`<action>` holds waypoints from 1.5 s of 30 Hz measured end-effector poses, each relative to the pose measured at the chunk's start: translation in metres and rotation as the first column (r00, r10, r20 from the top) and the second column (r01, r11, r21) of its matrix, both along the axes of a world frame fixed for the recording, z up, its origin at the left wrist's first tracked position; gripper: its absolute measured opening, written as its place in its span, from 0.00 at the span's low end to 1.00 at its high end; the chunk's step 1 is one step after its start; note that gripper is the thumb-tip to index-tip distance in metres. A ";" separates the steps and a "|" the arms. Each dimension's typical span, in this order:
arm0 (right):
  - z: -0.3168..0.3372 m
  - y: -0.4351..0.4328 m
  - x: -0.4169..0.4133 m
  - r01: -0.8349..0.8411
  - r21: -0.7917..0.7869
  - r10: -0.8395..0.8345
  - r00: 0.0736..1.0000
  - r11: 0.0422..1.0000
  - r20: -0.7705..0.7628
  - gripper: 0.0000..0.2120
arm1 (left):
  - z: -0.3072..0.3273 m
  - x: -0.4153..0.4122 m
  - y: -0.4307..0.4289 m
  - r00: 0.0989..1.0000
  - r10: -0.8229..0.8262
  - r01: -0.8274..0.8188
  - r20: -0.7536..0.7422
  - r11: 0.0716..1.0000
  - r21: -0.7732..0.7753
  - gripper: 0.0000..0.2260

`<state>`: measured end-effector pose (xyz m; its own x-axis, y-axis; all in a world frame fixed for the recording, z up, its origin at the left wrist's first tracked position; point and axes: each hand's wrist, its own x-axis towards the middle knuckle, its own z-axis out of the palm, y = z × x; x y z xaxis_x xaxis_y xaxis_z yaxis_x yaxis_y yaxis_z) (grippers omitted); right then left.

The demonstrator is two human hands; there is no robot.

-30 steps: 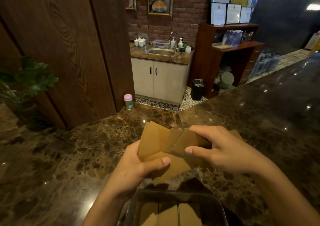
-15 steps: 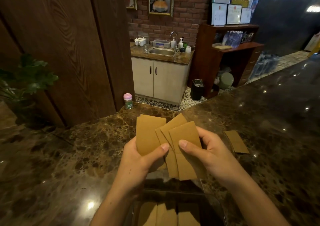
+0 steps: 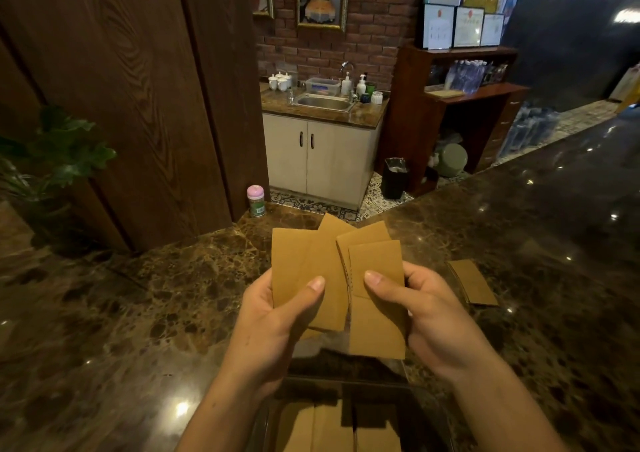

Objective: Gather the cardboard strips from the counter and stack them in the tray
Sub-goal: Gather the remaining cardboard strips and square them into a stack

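Observation:
Both hands hold a fan of several brown cardboard strips (image 3: 313,271) upright above the dark marble counter (image 3: 138,313). My left hand (image 3: 277,323) pinches the left strips with its thumb on their face. My right hand (image 3: 429,313) grips the right strips (image 3: 375,264), thumb on the front one. One more cardboard strip (image 3: 472,282) lies flat on the counter just right of my right hand. Below the hands, at the bottom edge, sits the clear tray (image 3: 266,417) with cardboard strips (image 3: 332,431) lying in it.
A small pink-lidded jar (image 3: 256,200) stands at the counter's far edge by the wooden wall panel. A green plant (image 3: 59,154) is at the left. Beyond the counter are a sink cabinet (image 3: 322,154) and wooden shelves (image 3: 460,105).
The strips have been raised from a slanted, crossed bunch into a more upright fan, and my right hand shifted from on top of them to their right side, uncovering the strip lying on the counter.

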<state>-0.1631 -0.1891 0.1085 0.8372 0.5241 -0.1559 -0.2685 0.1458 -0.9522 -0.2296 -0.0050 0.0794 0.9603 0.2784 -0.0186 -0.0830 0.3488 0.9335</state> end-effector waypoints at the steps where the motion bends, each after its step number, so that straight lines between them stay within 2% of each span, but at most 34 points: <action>1: 0.001 -0.001 0.001 -0.025 -0.018 0.026 1.000 1.000 0.009 0.19 | 0.000 0.000 0.000 1.000 -0.008 0.008 -0.008 1.000 -0.006 0.14; 4: 0.005 -0.003 -0.001 -0.040 -0.018 0.041 0.998 0.999 0.050 0.20 | 0.000 -0.001 -0.003 0.999 -0.033 0.034 -0.043 0.999 0.012 0.13; 6: 0.005 -0.005 -0.002 0.004 -0.024 0.002 0.973 1.000 0.229 0.17 | 0.002 0.000 -0.005 0.995 -0.063 0.066 -0.079 0.997 0.035 0.13; 7: 0.006 -0.007 -0.001 0.039 -0.045 -0.019 0.926 0.998 0.376 0.15 | 0.002 0.001 -0.006 0.991 -0.076 0.079 -0.110 0.997 0.023 0.15; 8: 0.007 -0.011 0.000 0.072 -0.077 -0.019 0.838 0.994 0.545 0.14 | 0.003 0.000 -0.006 0.986 -0.086 0.085 -0.143 0.996 -0.012 0.18; 10: 0.007 -0.021 0.007 0.117 -0.189 0.101 0.524 0.975 0.846 0.17 | 0.005 -0.001 -0.004 0.973 -0.083 0.064 -0.214 0.994 -0.094 0.21; 12: 0.007 -0.029 0.012 0.186 -0.359 0.330 0.169 0.915 0.929 0.21 | 0.005 -0.001 0.000 0.965 -0.076 0.030 -0.252 0.983 -0.182 0.22; 13: 0.005 -0.031 0.014 0.241 -0.436 0.438 0.046 0.867 0.898 0.22 | 0.006 -0.002 0.002 0.963 -0.083 0.023 -0.257 0.974 -0.227 0.23; 15: 0.004 -0.030 0.011 0.340 -0.522 0.574 -0.067 0.782 0.816 0.27 | 0.007 -0.003 0.003 0.964 -0.118 0.055 -0.237 0.965 -0.255 0.23; 17: 0.004 -0.030 0.007 0.389 -0.582 0.657 -0.088 0.714 0.748 0.32 | 0.006 -0.004 0.000 0.974 -0.147 0.114 -0.173 0.976 -0.184 0.20; 19: 0.010 -0.033 0.004 0.386 -0.683 0.749 -0.031 0.620 0.662 0.35 | 0.003 -0.004 0.000 0.979 -0.139 0.115 -0.148 0.980 -0.160 0.17; 20: 0.016 -0.035 0.003 0.347 -0.746 0.785 0.044 0.568 0.618 0.34 | 0.002 -0.004 0.001 0.982 -0.125 0.100 -0.142 0.980 -0.172 0.18; 21: 0.022 -0.039 0.002 0.249 -0.813 0.803 0.169 0.526 0.571 0.30 | 0.001 -0.002 0.003 0.986 -0.109 0.087 -0.130 0.982 -0.169 0.19; 22: 0.027 -0.043 0.000 0.076 -0.852 0.799 0.315 0.517 0.513 0.25 | -0.001 -0.001 0.005 0.989 -0.094 0.078 -0.111 0.987 -0.142 0.20; 23: 0.031 -0.046 -0.002 -0.089 -0.811 0.755 0.435 0.579 0.491 0.19 | -0.003 -0.001 0.007 0.992 -0.074 0.065 -0.100 0.994 -0.088 0.23; 24: 0.035 -0.047 -0.003 -0.181 -0.704 0.670 0.534 0.687 0.516 0.13 | -0.004 -0.001 0.008 0.994 -0.071 0.069 -0.089 0.997 -0.023 0.25; 25: 0.039 -0.046 -0.004 -0.218 -0.575 0.560 0.641 0.788 0.525 0.09 | -0.003 -0.002 0.008 0.993 -0.082 0.086 -0.083 0.996 0.039 0.26; 27: 0.041 -0.042 -0.001 -0.166 -0.415 0.378 0.777 0.895 0.504 0.07 | -0.001 -0.003 0.006 0.985 -0.158 0.166 -0.072 0.979 0.121 0.22; 29: 0.039 -0.035 0.006 -0.088 -0.402 0.298 0.815 0.911 0.497 0.09 | 0.000 -0.005 0.004 0.972 -0.228 0.236 -0.061 0.957 0.168 0.18; 31: 0.035 -0.029 0.011 -0.062 -0.356 0.235 0.854 0.932 0.465 0.10 | 0.001 -0.005 0.003 0.977 -0.210 0.214 -0.044 0.960 0.182 0.18; 36: 0.022 -0.021 0.003 0.148 -0.155 -0.069 0.902 0.977 0.427 0.14 | 0.002 -0.004 0.002 0.999 -0.019 0.020 0.038 0.999 -0.031 0.25; 38: 0.017 -0.021 -0.002 0.130 -0.216 -0.021 0.895 0.968 0.445 0.14 | 0.005 -0.003 0.001 0.997 0.064 -0.061 0.050 0.996 -0.069 0.24; 41: 0.010 -0.025 -0.005 -0.035 -0.399 0.204 0.897 0.916 0.391 0.12 | 0.008 -0.002 0.002 0.988 0.146 -0.141 0.054 0.986 -0.091 0.20; 43: 0.011 -0.030 -0.001 -0.098 -0.448 0.277 0.894 0.889 0.353 0.11 | 0.005 -0.002 0.003 0.986 0.162 -0.162 0.036 0.987 0.003 0.17; 45: 0.016 -0.035 0.003 -0.103 -0.418 0.269 0.893 0.903 0.361 0.10 | 0.003 -0.002 0.005 0.990 0.141 -0.144 0.028 0.982 0.123 0.14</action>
